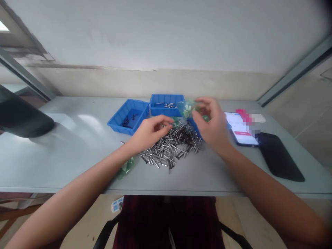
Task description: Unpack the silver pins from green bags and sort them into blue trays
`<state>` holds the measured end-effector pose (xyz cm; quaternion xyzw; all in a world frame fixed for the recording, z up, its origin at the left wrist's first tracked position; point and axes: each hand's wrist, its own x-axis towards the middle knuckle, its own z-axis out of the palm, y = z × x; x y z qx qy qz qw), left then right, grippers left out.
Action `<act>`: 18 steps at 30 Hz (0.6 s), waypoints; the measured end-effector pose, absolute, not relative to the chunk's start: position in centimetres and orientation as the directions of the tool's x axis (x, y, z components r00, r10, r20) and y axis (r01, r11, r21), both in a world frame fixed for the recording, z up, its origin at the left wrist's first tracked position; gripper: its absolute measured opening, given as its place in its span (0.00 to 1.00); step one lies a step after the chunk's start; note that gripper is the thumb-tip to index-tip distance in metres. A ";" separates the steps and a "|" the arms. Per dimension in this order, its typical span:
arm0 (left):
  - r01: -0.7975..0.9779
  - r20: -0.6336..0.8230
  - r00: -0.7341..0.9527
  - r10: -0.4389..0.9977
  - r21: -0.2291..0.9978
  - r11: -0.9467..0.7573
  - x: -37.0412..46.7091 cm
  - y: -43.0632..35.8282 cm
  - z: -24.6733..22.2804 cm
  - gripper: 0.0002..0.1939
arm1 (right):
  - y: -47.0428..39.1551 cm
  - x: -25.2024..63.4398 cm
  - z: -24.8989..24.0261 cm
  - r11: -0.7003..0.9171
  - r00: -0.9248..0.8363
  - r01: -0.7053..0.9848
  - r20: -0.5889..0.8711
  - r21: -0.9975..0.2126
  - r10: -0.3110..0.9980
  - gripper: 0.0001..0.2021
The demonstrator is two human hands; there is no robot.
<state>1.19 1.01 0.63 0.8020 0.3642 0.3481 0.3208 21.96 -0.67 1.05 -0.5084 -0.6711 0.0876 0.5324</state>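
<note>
My right hand (213, 125) is raised over the right side of the pile, its fingers closed on a see-through green plastic bag (187, 108) with small pale pieces in it. Over the pile's left part, my left hand (151, 130) has its thumb and fingers curled together at a bit of green plastic (175, 121); blur obscures the exact grip. Below both hands lies a heap of loose metal nails or pins (166, 148), silver and dark mixed. Another green plastic bag (126, 168) lies by my left forearm, partly hidden.
Behind the heap stand a blue bin (118, 116) with a few dark pieces and a second blue bin (166, 111) with silver ones. A third blue bin (195, 128) is mostly hidden. Right are a lit phone (241, 129) and a black slab (281, 157); left, a dark cylinder (23, 116).
</note>
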 end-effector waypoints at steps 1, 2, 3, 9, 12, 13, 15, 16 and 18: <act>0.388 0.310 0.540 0.783 0.733 -0.558 1.2 0.9 0.6 0.10 | -0.5 22.4 1.3 0.462 0.087 0.635 0.652 -0.619 0.754 0.13; 0.406 0.290 0.586 0.757 0.703 -0.584 1.2 0.9 0.5 0.10 | -0.3 22.9 1.6 0.450 0.083 0.680 0.671 -0.579 0.737 0.12; 0.416 0.272 0.624 0.732 0.678 -0.606 1.1 0.8 0.5 0.11 | 0.0 23.4 1.8 0.429 0.073 0.723 0.678 -0.541 0.732 0.12; 0.493 0.271 0.681 0.680 0.517 -0.699 0.8 1.3 0.0 0.10 | 1.5 26.5 1.7 0.274 -0.038 0.920 0.633 -0.281 0.773 0.13; 0.528 0.268 0.689 0.673 0.451 -0.720 0.7 1.6 -0.4 0.11 | 2.1 27.5 1.3 0.139 -0.025 0.977 0.559 -0.162 0.829 0.13; 0.536 0.266 0.692 0.671 0.433 -0.725 0.6 1.6 -0.4 0.11 | 2.2 27.7 1.2 0.104 -0.011 0.985 0.545 -0.140 0.838 0.12; 0.547 0.266 0.697 0.666 0.403 -0.733 0.6 1.7 -0.4 0.12 | 2.3 27.6 1.3 0.082 0.006 0.988 0.564 -0.131 0.826 0.12; 0.550 0.263 0.701 0.663 0.393 -0.737 0.6 1.7 -0.4 0.12 | 2.3 27.4 1.3 0.106 -0.001 0.984 0.590 -0.143 0.807 0.12; 0.555 0.250 0.710 0.659 0.377 -0.741 0.6 1.7 -0.3 0.13 | 2.0 26.6 1.5 0.227 -0.054 0.955 0.641 -0.190 0.765 0.12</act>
